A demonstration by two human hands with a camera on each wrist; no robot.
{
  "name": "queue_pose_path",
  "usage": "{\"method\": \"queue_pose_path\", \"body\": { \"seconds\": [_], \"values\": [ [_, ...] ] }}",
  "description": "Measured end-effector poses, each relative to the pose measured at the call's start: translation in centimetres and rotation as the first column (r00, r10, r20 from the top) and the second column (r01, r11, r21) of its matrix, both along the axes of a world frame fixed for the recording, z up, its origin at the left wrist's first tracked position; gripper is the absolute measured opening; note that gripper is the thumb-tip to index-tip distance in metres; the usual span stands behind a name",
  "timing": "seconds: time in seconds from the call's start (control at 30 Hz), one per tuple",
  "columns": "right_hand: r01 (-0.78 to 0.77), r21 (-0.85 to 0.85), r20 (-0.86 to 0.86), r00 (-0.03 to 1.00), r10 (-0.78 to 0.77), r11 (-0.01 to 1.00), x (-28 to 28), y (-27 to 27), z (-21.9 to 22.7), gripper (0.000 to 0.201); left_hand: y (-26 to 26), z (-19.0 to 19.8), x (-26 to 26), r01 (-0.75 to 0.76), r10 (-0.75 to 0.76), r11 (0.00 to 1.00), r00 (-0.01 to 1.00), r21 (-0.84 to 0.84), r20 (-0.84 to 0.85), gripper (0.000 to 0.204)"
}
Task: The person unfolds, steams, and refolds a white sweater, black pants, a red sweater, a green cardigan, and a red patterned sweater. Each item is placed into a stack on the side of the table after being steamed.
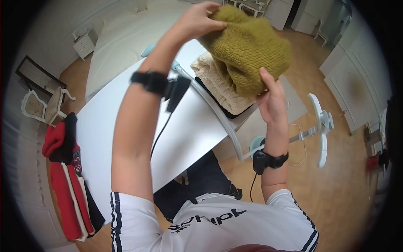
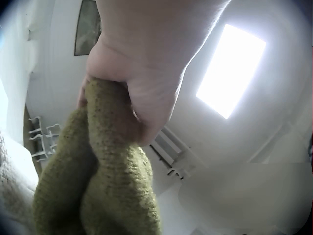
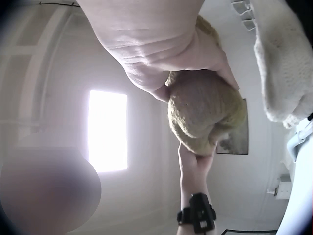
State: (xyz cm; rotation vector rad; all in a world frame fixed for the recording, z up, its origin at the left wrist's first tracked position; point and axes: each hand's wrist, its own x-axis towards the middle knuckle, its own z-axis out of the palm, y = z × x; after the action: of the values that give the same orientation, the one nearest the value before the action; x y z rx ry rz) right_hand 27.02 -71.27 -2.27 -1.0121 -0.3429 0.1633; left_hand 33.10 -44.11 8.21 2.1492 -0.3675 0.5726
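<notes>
Both hands hold up a folded olive-green knitted sweater (image 1: 252, 46) at the far end of the white board. My left hand (image 1: 199, 23) grips its upper left edge, and in the left wrist view the left hand (image 2: 137, 83) pinches a thick fold of the knit. At its lower right edge my right hand (image 1: 272, 98) holds on, thumb on top of the wool. The right wrist view has the sweater (image 3: 205, 107) between thumb and fingers. Under it, partly covered, lies a folded cream knitted sweater (image 1: 214, 80) on a dark folded garment (image 1: 210, 93).
The white board (image 1: 168, 134) spans the middle, edged by a grey tube (image 1: 210, 105). Red, cream and dark clothes (image 1: 67, 185) hang over its left end. A stand with a white hanger-shaped top (image 1: 321, 130) is at right. A bed (image 1: 121, 50) and a chair (image 1: 46, 105) stand beyond.
</notes>
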Motion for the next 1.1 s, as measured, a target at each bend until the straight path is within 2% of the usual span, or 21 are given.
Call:
{"method": "queue_pose_path", "body": {
  "seconds": [0.03,0.07,0.1,0.2,0.27,0.3,0.37,0.4,0.43,0.47,0.5,0.57,0.6,0.63,0.67,0.77,0.83,0.9,0.97,1.03,1.1],
  "values": [
    [-0.005,-0.005,-0.002,1.000,0.005,1.000,0.5,0.0,-1.4,0.067,-0.5,-1.5,1.8,-0.149,0.146,0.966,0.989,0.211,0.028,0.066],
    [0.011,-0.033,-0.105,0.994,-0.015,0.999,0.9,0.1,-2.7,0.070,-1.0,-3.3,3.2,-0.269,0.244,0.862,0.963,0.430,0.113,0.065],
    [0.023,-0.062,-0.203,0.979,-0.035,0.998,1.1,0.1,-3.4,0.073,-1.8,-5.6,3.7,-0.413,0.375,0.720,0.908,0.557,0.189,0.055],
    [-0.015,-0.140,-0.217,0.976,-0.016,0.990,0.2,-1.0,-3.7,0.085,-2.7,-9.0,4.2,-0.435,0.416,0.730,0.895,0.528,0.161,0.045],
    [-0.001,-0.214,-0.190,0.981,-0.040,0.977,-0.4,-1.8,-3.8,0.097,-2.4,-9.7,3.8,-0.300,0.294,0.888,0.953,0.350,0.070,0.039],
    [-0.006,-0.211,-0.198,0.980,-0.037,0.977,-0.9,-2.1,-3.7,0.097,-2.2,-9.9,3.7,-0.299,0.296,0.886,0.953,0.355,0.063,0.039],
    [0.371,-0.354,-0.065,0.906,-0.419,0.858,-1.9,-2.2,-3.0,0.094,-1.8,-8.6,2.6,-0.322,0.291,0.910,0.945,0.262,0.149,0.040],
    [0.362,-0.356,-0.066,0.910,-0.410,0.862,-1.4,-2.4,-3.3,0.094,-1.6,-7.9,1.8,-0.340,0.317,0.916,0.939,0.215,0.133,0.044],
    [0.525,-0.326,0.182,0.851,-0.492,0.786,-0.5,-3.0,-3.9,0.083,-1.3,-7.4,0.9,-0.349,0.327,0.912,0.936,0.215,0.131,0.044],
    [0.667,-0.251,0.414,0.729,-0.545,0.702,-0.1,-2.9,-3.9,0.073,-0.9,-7.0,0.0,-0.400,0.382,0.912,0.909,0.089,0.169,0.045],
    [0.658,-0.253,0.414,0.736,-0.536,0.709,0.4,-2.6,-3.6,0.073,-0.4,-6.5,-1.0,-0.440,0.439,0.897,0.876,-0.040,0.200,0.047],
    [0.728,-0.235,0.657,0.608,-0.446,0.644,1.0,-1.5,-0.6,0.046,0.2,-5.7,-5.2,-0.450,0.460,0.888,0.867,-0.098,0.189,0.047],
    [0.719,-0.237,0.656,0.614,-0.439,0.653,1.7,-0.8,0.6,0.046,1.1,-5.8,-7.1,-0.407,0.447,0.886,0.876,-0.222,0.180,0.046],
    [0.737,-0.240,0.753,0.552,-0.359,0.631,2.6,-0.1,1.9,0.040,1.9,-6.2,-9.2,-0.360,0.436,0.867,0.883,-0.344,0.174,0.045],
    [0.754,-0.237,0.834,0.481,-0.269,0.612,2.9,0.5,2.9,0.035,2.3,-6.9,-12.0,-0.341,0.428,0.845,0.893,-0.413,0.139,0.043],
    [0.744,-0.293,0.872,0.465,-0.151,0.601,1.4,3.0,5.1,0.034,2.7,-10.4,-22.1,-0.392,0.436,0.739,0.898,-0.547,-0.056,0.041],
    [0.597,-0.265,0.832,0.539,-0.133,0.757,-1.3,5.1,3.9,0.031,2.9,-13.6,-29.1,-0.493,0.505,0.645,0.849,-0.584,-0.158,0.036],
    [0.370,-0.295,0.733,0.679,-0.040,0.881,-4.5,7.4,1.3,0.030,2.8,-15.3,-36.0,-0.686,0.670,0.524,0.698,-0.505,-0.252,0.033],
    [0.095,-0.360,0.584,0.799,0.145,0.928,-7.1,9.7,-2.6,0.030,3.6,-15.6,-41.7,-0.835,0.791,0.361,0.510,-0.414,-0.338,0.031],
    [-0.039,-0.551,0.469,0.812,0.348,0.833,-8.8,12.4,-6.0,0.031,4.6,-14.9,-48.0,-0.976,0.975,0.204,0.209,-0.071,-0.072,0.028],
    [-0.125,-0.650,0.367,0.813,0.453,0.750,-9.9,14.7,-9.2,0.031,6.4,-13.5,-53.6,-0.997,0.988,-0.040,-0.049,-0.066,0.147,0.027]
  ]
}}
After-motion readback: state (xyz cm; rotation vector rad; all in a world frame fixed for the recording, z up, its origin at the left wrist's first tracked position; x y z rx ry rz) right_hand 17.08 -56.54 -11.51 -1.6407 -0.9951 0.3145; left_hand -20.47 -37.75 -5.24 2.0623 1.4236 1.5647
